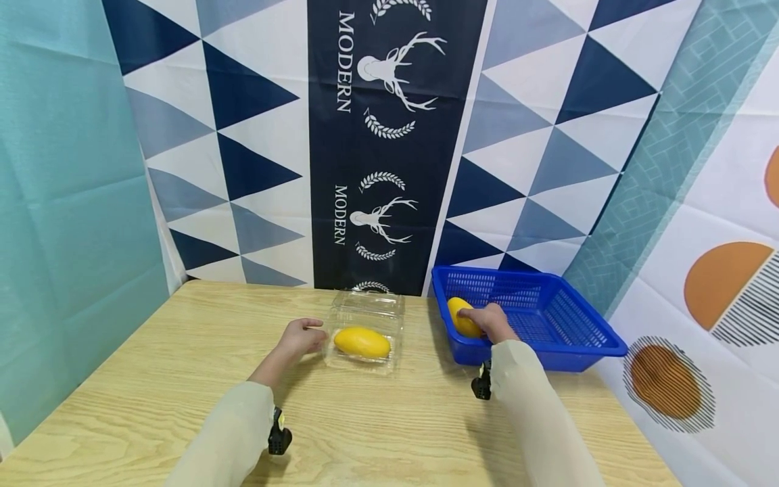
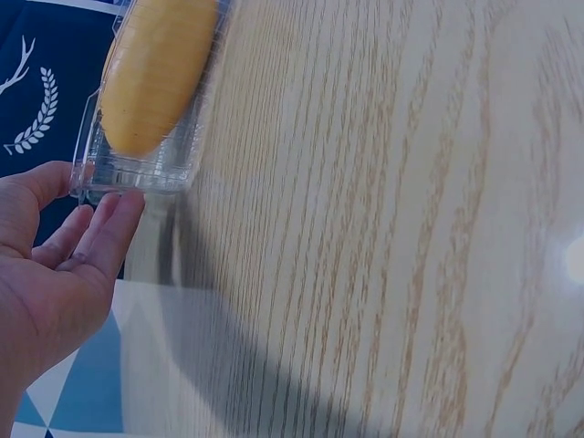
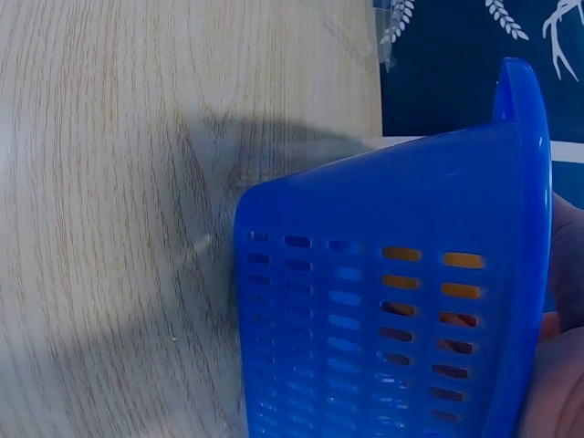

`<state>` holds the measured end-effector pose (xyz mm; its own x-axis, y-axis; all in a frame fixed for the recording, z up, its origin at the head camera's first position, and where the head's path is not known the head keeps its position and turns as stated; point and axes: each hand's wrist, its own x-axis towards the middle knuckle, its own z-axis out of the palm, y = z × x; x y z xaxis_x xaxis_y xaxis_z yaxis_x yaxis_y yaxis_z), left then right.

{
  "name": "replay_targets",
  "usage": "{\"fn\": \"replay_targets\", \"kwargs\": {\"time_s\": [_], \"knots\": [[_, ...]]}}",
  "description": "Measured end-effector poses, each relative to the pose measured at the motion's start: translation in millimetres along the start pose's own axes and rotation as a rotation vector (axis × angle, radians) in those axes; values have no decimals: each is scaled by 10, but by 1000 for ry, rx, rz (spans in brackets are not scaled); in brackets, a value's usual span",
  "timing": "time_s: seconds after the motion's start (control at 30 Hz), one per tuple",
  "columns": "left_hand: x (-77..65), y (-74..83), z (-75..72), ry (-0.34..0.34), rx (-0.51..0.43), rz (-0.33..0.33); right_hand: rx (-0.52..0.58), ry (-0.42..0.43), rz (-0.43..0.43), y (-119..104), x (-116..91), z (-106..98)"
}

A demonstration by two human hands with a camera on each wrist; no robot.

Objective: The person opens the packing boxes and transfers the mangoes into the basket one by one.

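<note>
In the head view, my left hand (image 1: 301, 338) is at the left end of a clear plastic clamshell box (image 1: 392, 321). Its lid stands raised toward the wall, and one yellow mango (image 1: 362, 342) lies inside. The left wrist view shows the fingers (image 2: 114, 228) extended, their tips at the box's end wall, with the thumb apart from them near the rim. Over at the blue basket (image 1: 593, 345), my right hand (image 1: 491, 320) grips a second yellow mango (image 1: 459, 311) against the inner left side. Basket wall hides most of that hand in the right wrist view.
Everything stands on a light wood-grain table (image 1: 377, 433). Patterned cloth (image 1: 255, 101) hangs along its back edge, with more cloth at both sides. The basket's perforated walls rise above the table at the right rear.
</note>
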<state>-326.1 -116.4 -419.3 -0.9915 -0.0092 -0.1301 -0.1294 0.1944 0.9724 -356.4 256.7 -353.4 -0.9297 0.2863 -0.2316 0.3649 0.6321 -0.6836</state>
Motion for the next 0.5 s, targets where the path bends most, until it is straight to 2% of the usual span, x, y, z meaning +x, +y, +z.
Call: {"fn": "replay_targets", "kwargs": {"time_s": [0.5], "knots": [[-8, 12, 4, -5, 2, 6, -161, -66, 6, 8, 82, 25]]}}
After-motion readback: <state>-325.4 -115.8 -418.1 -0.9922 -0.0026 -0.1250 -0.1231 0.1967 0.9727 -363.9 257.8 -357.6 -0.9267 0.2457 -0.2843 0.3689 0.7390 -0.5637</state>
